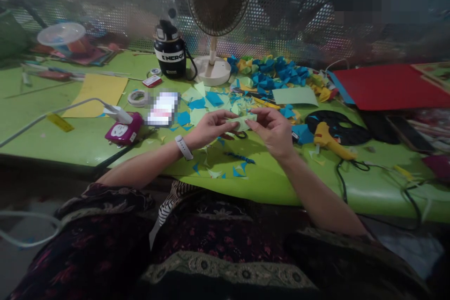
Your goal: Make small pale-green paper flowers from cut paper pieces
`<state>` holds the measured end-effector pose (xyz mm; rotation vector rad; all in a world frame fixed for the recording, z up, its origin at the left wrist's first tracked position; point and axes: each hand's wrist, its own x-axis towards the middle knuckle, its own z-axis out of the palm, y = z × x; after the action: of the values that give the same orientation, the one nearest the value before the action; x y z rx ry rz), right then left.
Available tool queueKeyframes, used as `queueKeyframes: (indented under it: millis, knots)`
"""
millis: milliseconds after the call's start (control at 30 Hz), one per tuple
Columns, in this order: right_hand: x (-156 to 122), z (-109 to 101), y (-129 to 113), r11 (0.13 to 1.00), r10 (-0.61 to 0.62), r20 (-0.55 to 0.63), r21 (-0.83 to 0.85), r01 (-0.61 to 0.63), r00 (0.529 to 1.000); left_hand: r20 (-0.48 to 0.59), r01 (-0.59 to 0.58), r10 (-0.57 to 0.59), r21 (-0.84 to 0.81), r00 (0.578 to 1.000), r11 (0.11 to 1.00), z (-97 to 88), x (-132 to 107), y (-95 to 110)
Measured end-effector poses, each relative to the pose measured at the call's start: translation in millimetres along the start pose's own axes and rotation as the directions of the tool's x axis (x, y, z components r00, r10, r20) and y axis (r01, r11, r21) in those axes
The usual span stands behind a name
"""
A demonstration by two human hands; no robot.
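Between my two hands, above the green table [260, 183], is a small pale green piece of paper [242, 123]. My left hand [216, 125] pinches its left end between thumb and fingers; a white band circles that wrist. At the other end, my right hand [272, 131] grips the paper with thumb and forefinger. Blue and pale green paper scraps [214, 173] lie below and around the hands. Behind them spreads a heap of folded blue and yellow paper pieces [281, 72].
A fan [213, 68] and a black bottle [170, 58] stand at the back. To the left are a phone [163, 108], a tape roll [138, 98] and a purple plug adapter [124, 130]. A yellow glue gun [332, 141] with its cord and red sheets [393, 85] lie right.
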<state>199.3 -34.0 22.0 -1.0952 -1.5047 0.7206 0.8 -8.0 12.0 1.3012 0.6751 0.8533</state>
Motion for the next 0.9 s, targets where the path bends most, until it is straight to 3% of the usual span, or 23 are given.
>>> queueKeyframes:
  millis: [333,667,900]
  knots:
    - [0.5,-0.7,-1.0,0.998,0.054,0.029,0.033,-0.055,0.998,0.011,-0.095,0.094,0.125,0.995,0.988,-0.5,-1.6,4.6]
    - [2.1,-4.7,-1.0,0.996,0.089,0.134,0.000,-0.089,0.987,0.062,-0.176,0.170,0.110,0.983,0.978,-2.3,0.3,-0.4]
    - [1.9,-4.8,-2.7,0.995,0.098,0.137,0.000,-0.099,0.986,0.081,-0.152,0.144,0.098,0.986,0.984,-3.1,1.2,0.6]
